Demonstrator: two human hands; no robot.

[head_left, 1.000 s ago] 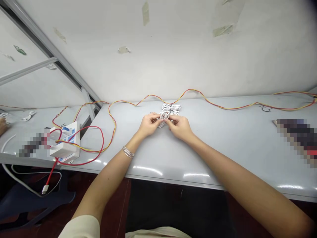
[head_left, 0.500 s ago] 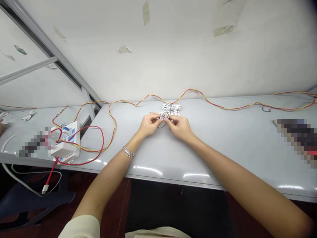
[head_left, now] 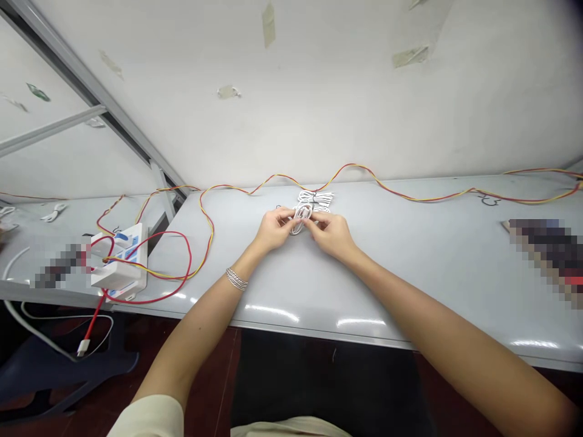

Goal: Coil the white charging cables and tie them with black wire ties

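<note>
A coiled white cable (head_left: 302, 212) is held between my two hands above the grey table. My left hand (head_left: 274, 229) pinches its left side between thumb and fingers. On the other side, my right hand (head_left: 331, 233) grips the coil's right edge the same way. Just behind it lie bundled white cables (head_left: 315, 198), bound at the middle with a dark tie and partly covered by the held coil and my fingers.
A red and yellow wire (head_left: 396, 193) winds along the table's back by the wall. At left sit a white power strip (head_left: 141, 249) with plugs and a looped red cable (head_left: 190, 258). A blurred-out object (head_left: 549, 255) lies at right.
My hands and the coiled cable stay almost in place. At the far left edge, another person's hand has mostly drawn out of view.
</note>
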